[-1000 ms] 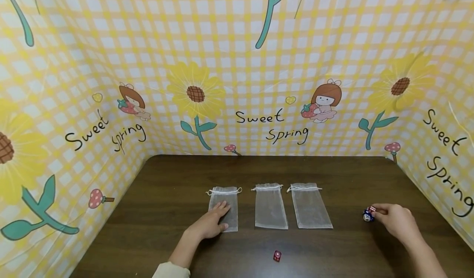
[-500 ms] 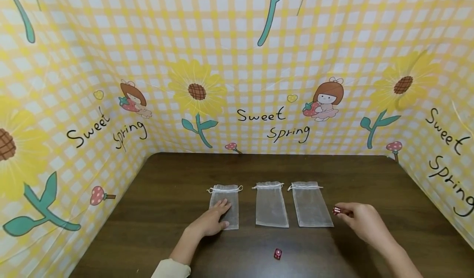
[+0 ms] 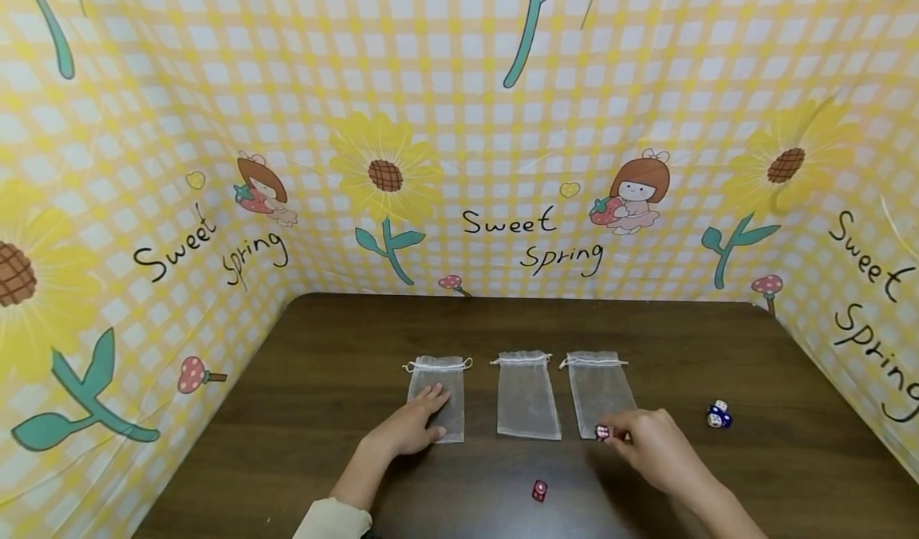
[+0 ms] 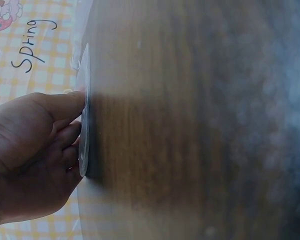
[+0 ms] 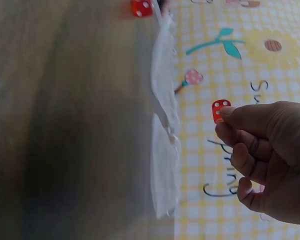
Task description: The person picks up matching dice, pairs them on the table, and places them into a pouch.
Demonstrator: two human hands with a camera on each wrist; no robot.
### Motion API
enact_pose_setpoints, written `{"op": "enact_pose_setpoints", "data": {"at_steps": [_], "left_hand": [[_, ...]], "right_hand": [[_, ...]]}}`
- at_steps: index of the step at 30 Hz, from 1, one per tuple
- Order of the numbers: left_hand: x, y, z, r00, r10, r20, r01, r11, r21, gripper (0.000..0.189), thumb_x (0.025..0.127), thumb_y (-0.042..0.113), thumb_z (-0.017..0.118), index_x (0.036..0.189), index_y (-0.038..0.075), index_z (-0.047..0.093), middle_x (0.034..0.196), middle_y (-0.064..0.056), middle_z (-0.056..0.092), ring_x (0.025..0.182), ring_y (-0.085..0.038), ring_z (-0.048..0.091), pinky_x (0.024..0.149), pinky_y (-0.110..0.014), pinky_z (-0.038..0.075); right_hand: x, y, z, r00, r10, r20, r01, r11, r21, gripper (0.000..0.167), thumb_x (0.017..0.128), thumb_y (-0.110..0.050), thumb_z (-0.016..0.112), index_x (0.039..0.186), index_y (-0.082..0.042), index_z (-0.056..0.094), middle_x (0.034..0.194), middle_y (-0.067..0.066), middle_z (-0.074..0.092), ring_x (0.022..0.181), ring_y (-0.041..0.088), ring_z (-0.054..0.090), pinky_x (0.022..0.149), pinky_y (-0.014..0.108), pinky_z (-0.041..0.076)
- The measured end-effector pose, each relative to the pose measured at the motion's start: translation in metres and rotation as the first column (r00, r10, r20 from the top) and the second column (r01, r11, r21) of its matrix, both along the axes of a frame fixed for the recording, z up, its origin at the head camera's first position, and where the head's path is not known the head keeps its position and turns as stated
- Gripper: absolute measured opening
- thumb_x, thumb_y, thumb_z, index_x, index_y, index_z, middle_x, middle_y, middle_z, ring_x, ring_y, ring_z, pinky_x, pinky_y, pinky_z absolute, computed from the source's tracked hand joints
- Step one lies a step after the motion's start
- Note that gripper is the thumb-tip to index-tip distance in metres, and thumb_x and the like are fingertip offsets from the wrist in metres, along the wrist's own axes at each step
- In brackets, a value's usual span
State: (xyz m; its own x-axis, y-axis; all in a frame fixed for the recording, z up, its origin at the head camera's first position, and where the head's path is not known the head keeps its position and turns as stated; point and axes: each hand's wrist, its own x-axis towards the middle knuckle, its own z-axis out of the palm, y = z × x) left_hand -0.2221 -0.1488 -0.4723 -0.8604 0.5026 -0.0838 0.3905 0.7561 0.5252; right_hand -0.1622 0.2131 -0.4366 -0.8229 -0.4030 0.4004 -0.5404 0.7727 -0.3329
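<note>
The right hand (image 3: 656, 447) pinches a red die (image 3: 601, 432) between thumb and forefinger, its other fingers curled in; the die sits at the fingertips, to the left of that hand, raised above the near end of the right-hand bag (image 3: 600, 391). Being a cube, it is about even along each side; one white-dotted face points toward the head camera, another toward the right wrist camera, partly covered by the thumb. The left hand (image 3: 412, 426) lies with fingers spread and extended on the left-hand bag (image 3: 455, 411), holding nothing. To that hand's right lies the middle bag (image 3: 527, 402). All three sheer white bags lie flat, long axes running away from the person, drawstring ends farthest; the right-hand one slants, its far end leftward. A second red die (image 3: 540, 490) rests nearer the person, left of the right hand, and a blue-and-white dice cluster (image 3: 718, 415) sits beyond it to the right. The bench (image 3: 323, 363) is dark, wood-grained and rounded at its far corners; yellow-checked cloth (image 3: 431, 68) with sunflowers and "Sweet Spring" lettering surrounds it.
</note>
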Motion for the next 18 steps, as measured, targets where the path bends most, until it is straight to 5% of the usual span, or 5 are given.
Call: {"op": "enact_pose_setpoints", "data": {"at_steps": [12,18], "left_hand": [[0.000,0.000,-0.001,1.000,-0.002,-0.012,0.002,1.000,-0.005,0.053,0.089,0.010,0.061,0.135,-0.005,0.041,0.144,-0.023,0.030,0.134,-0.038,0.020,0.106,-0.051,0.022],[0.000,0.001,0.001,1.000,-0.001,-0.008,0.001,1.000,-0.009,0.053,0.089,0.010,0.061,0.136,-0.004,0.041,0.144,-0.023,0.030,0.135,-0.037,0.020,0.106,-0.050,0.023]], "right_hand": [[0.010,-0.031,-0.016,0.991,0.136,-0.012,-0.135,0.989,0.064,0.014,0.069,-0.011,0.078,0.081,-0.015,0.072,0.062,-0.022,0.054,0.059,-0.005,0.049,0.056,0.029,0.038],[0.016,-0.042,-0.018,0.974,0.226,-0.033,-0.223,0.971,0.090,0.015,0.068,-0.011,0.079,0.077,-0.018,0.070,0.069,-0.019,0.062,0.064,-0.004,0.055,0.056,0.029,0.040]]}}
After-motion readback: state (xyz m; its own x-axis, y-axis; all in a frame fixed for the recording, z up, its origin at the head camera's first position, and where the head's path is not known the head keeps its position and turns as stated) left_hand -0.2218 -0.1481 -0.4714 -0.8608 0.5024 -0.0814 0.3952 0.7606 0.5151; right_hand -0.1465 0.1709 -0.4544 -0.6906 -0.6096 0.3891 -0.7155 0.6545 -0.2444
